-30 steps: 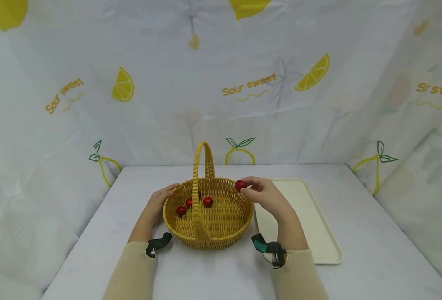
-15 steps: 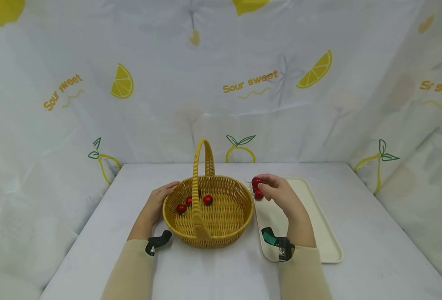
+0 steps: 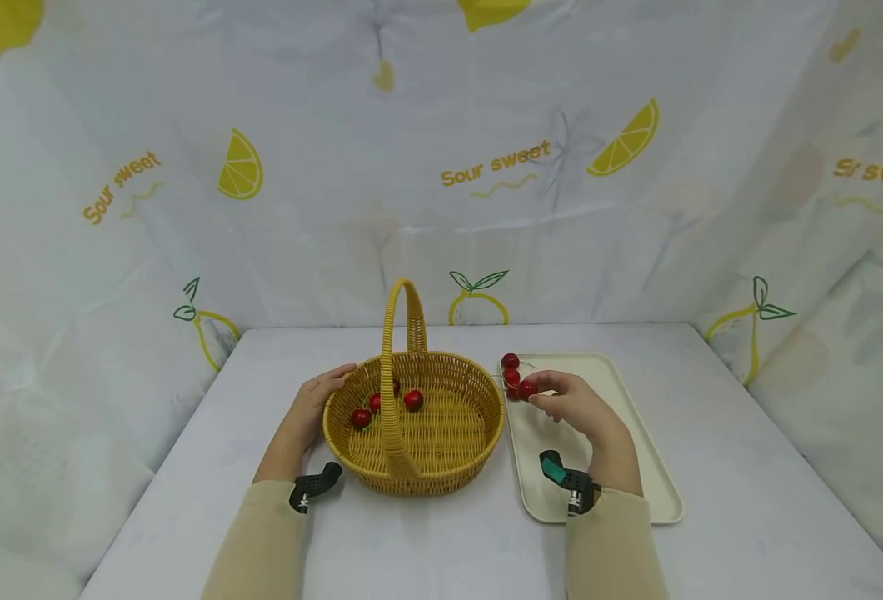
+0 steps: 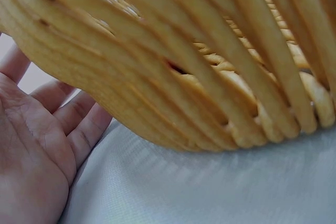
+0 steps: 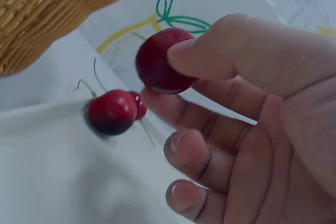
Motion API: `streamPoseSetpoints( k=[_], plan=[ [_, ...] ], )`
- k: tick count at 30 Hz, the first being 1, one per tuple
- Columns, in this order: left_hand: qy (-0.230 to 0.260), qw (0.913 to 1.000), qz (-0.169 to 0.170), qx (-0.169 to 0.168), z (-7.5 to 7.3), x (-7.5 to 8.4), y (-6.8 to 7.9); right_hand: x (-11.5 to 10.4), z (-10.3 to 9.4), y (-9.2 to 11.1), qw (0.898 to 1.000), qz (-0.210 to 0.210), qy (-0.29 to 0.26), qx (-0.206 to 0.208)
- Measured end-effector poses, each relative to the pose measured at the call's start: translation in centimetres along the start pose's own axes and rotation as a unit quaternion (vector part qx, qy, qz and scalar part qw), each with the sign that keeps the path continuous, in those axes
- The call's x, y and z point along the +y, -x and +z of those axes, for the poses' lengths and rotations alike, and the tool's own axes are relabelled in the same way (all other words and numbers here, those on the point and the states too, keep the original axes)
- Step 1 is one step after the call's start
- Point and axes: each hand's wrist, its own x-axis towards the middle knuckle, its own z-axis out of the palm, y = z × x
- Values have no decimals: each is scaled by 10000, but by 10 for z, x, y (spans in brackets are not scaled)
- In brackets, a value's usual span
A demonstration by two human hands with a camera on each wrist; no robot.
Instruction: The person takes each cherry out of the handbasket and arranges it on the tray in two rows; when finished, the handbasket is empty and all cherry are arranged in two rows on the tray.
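A yellow wicker basket (image 3: 441,479) with a tall handle stands mid-table, several red cherries (image 3: 413,400) lying in its left and middle part. My left hand (image 3: 312,408) rests against the basket's left side, fingers at the rim; in the left wrist view its fingers (image 4: 79,114) lie fairly straight beside the woven wall. Over the cream tray (image 3: 621,433), my right hand (image 3: 580,408) pinches a cherry (image 5: 163,64) between thumb and index finger, the other fingers loosely bent. Other cherries (image 3: 511,377) with thin stems sit along the tray's far left edge, beside the held one.
The tray stands close to the basket's right side. The basket's handle (image 3: 389,375) arches high over it. A white cloth (image 3: 321,208) with lemon prints hangs behind the white table (image 3: 276,350) and at its sides.
My right hand has moved right from the basket's right rim to over the tray, then slightly nearer me. Cherries it covered at the tray's far left corner now show. The left hand stays put.
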Motion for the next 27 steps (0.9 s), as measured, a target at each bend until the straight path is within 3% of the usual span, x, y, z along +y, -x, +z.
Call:
streamPoseSetpoints(
  k=[12, 27],
  plan=[
    [105, 9999, -81, 8, 0, 0, -1, 17, 14, -8, 9968, 488, 539, -336],
    [143, 9998, -148, 68, 1, 0, -1, 21, 16, -12, 9976, 346, 581, 170]
  ],
)
